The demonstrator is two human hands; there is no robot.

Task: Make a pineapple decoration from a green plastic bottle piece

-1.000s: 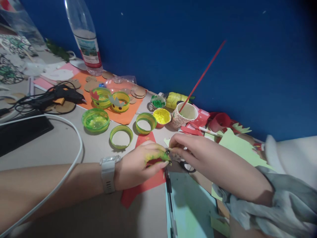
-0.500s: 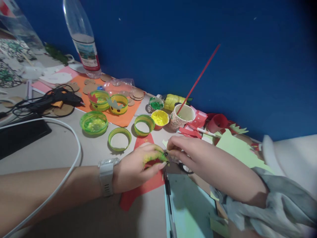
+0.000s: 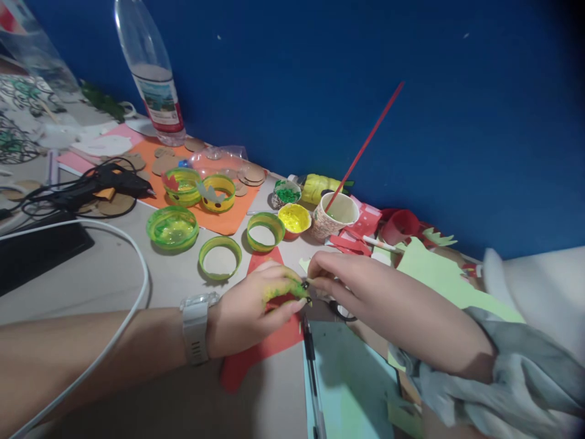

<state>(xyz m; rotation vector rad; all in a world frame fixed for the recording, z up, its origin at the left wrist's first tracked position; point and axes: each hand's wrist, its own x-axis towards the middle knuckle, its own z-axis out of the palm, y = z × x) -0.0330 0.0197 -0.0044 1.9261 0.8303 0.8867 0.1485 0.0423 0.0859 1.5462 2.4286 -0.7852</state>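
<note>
My left hand (image 3: 256, 305), its fingers smeared with yellow and green paint, is closed with the fingertips and thumb around a small thing with black spots (image 3: 306, 285), mostly hidden. Meeting it from the right, my right hand (image 3: 340, 277) has its fingers pinched together at the same spot; what they grip I cannot make out. Red paper (image 3: 262, 356) lies beneath my left hand. Just beyond stand two green-and-yellow painted rings (image 3: 220, 258), (image 3: 265, 231). A black-and-clear pen (image 3: 312, 360) rests below the fingertips, on light blue paper (image 3: 351, 378).
Behind the hands are a yellow paint cup (image 3: 295, 219), a green paint cup (image 3: 286, 194) and a paper cup (image 3: 336, 214) with a red stick. A glue gun (image 3: 114, 183), a tall bottle (image 3: 158, 91) and painted bowls (image 3: 172, 228) stand left. A white cable (image 3: 137, 292) crosses my left forearm.
Both hands keep almost the same pose at the same spot. The view has shifted very slightly; nothing else visibly differs.
</note>
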